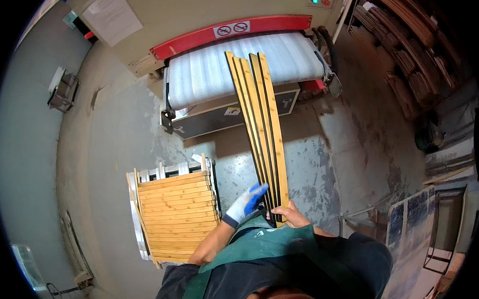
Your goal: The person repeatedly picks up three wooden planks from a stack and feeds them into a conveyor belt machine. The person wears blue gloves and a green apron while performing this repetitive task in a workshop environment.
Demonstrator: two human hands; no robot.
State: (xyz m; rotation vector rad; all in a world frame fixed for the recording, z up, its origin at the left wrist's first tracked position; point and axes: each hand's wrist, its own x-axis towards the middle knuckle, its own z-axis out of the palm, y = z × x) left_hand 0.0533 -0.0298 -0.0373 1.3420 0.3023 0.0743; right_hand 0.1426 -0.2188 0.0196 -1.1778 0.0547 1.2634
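Conveyor belt [200, 77]: whitish, herringbone texture. Long flat wood strips [277, 137], yellow-tan w/ knots & dark edges, fan slightly from near side of belt out over its middle; can't tell if far ends touch it. R hand [292, 215], bare, on near side of belt, clamped on strips' near ends. L hand [246, 202], in white-&-blue fabric glove [255, 199], also near side of belt, fingers against strips' L edge; can't tell if gripping. Stack [176, 215] of similar wood strips, laid crosswise, near-left of belt. Smooth red bar [282, 23] above belt's far edge. Counts: approx 5 strips in hand, approx a dozen atop stack, 1 bar, 1 sign [232, 29] w/ 2 round symbols.
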